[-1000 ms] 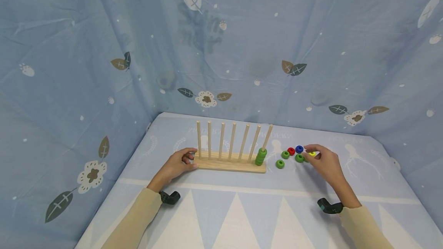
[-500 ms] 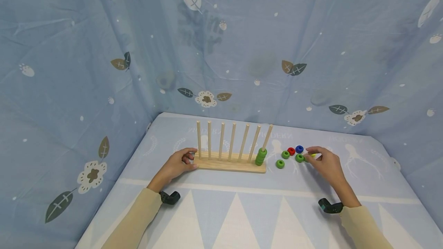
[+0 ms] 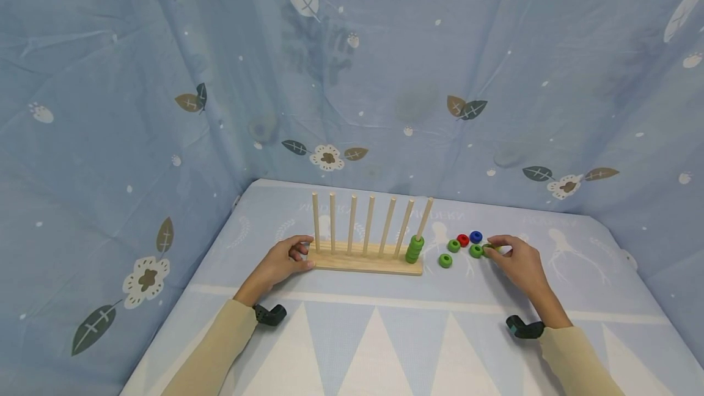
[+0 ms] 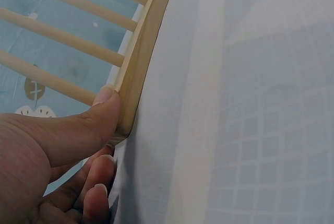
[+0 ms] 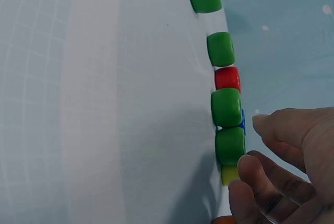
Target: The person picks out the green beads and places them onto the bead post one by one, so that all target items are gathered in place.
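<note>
While my left hand (image 3: 283,261) grips the rack (image 3: 365,266) by its left edge, one peg (image 3: 425,217) is stacked, loose beads (image 3: 476,253) remaining by my empty right hand (image 3: 519,260).

The left hand (image 4: 62,143) pinched the end of a wooden base (image 4: 136,57), thumb against its edge. Rods (image 4: 57,35) ran leftward above the thumb in front of blue patterned cloth (image 4: 83,25); right of the grip spread a pale tabletop (image 4: 250,109).

Evenly lit in head view; dimmer, low-contrast in wrist views. Soft-edged shadow on tabletop (image 3: 357,289) near right hand (image 3: 521,263).
</note>
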`<action>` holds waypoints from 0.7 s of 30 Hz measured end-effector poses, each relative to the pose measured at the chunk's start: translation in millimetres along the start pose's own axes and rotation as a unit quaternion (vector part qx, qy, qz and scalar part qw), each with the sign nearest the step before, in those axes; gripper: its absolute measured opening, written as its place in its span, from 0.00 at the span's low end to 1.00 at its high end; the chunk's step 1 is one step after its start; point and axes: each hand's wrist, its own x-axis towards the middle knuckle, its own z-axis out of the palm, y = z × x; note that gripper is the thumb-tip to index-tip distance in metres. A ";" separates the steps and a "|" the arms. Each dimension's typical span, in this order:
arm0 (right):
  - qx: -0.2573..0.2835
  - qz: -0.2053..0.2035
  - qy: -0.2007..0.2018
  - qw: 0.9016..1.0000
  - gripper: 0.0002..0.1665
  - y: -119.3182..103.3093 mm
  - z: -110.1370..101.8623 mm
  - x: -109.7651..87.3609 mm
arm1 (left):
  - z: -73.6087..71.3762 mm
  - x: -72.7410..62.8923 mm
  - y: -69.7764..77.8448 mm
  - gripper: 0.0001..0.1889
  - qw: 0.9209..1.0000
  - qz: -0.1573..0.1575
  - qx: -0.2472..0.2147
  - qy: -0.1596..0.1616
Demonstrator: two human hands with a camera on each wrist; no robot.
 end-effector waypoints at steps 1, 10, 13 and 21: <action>-0.001 0.000 0.002 1.000 0.21 0.4 0.7 0.4 | 0.0 0.0 0.2 0.32 1.000 0.000 0.000 0.000; -0.004 -0.006 0.001 1.000 0.20 2.7 4.1 2.3 | 0.2 -0.5 0.6 0.32 1.000 -0.004 0.003 0.002; -0.010 -0.005 -0.004 1.000 0.20 2.0 4.5 3.1 | -0.1 -0.5 0.0 0.32 1.000 -0.004 0.004 0.002; -0.036 -0.011 -0.017 0.999 0.20 -0.4 3.3 3.9 | -0.3 0.1 -0.8 0.32 1.000 -0.004 0.004 0.000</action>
